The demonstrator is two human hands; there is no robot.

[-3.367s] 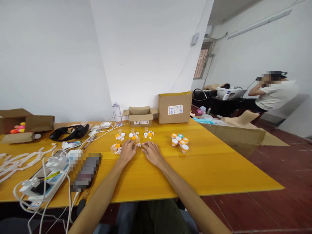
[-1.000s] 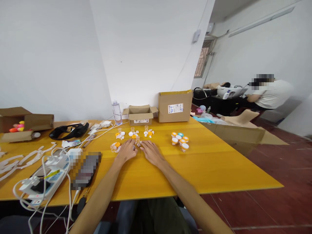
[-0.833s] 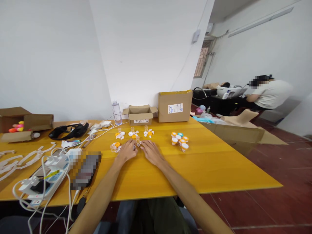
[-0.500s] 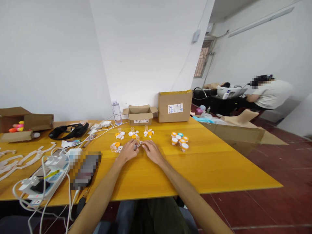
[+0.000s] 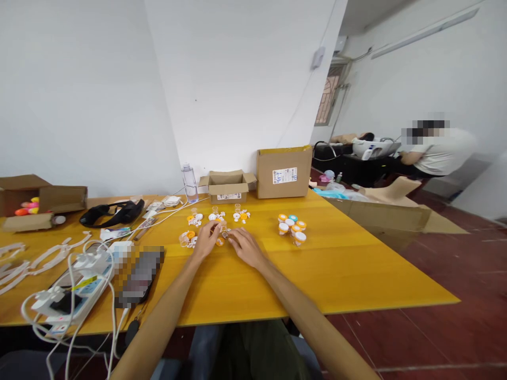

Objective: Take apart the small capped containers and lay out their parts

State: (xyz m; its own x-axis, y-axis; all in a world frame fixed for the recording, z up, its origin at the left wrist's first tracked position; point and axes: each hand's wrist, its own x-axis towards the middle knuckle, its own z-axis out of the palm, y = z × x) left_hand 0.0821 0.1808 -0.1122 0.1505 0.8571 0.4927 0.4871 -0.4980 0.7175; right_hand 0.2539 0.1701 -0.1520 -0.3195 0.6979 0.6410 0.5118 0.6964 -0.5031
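Head view: both forearms reach out over the yellow table [image 5: 336,274], and the left hand [image 5: 206,241] and right hand [image 5: 245,247] meet fingertip to fingertip over a small clear piece [image 5: 224,233], which sits low over the tabletop between them. An orange cap [image 5: 219,241] lies just beside the left thumb. Both hands have narrow, curled fingers closed in toward the piece. At this size I cannot tell whether either hand actually pinches it or only touches it.

Judging by how things lie, the work looks partly done. About 6 capped little jars [image 5: 292,227] stand together to the right of the hands, closed with orange, white and teal lids. What looks undone lies just beyond and to the left of the hands: 4 loose groups of small white and orange parts [image 5: 216,216], with open clear cups among them and no lids on.

Farther back stand a small open carton [image 5: 227,188], a taller carton [image 5: 283,172] and a water bottle [image 5: 189,184]. A power strip [image 5: 75,295] with white cables lies at the left, well apart from the hands. Another person [image 5: 439,153] works at a bench across the room.
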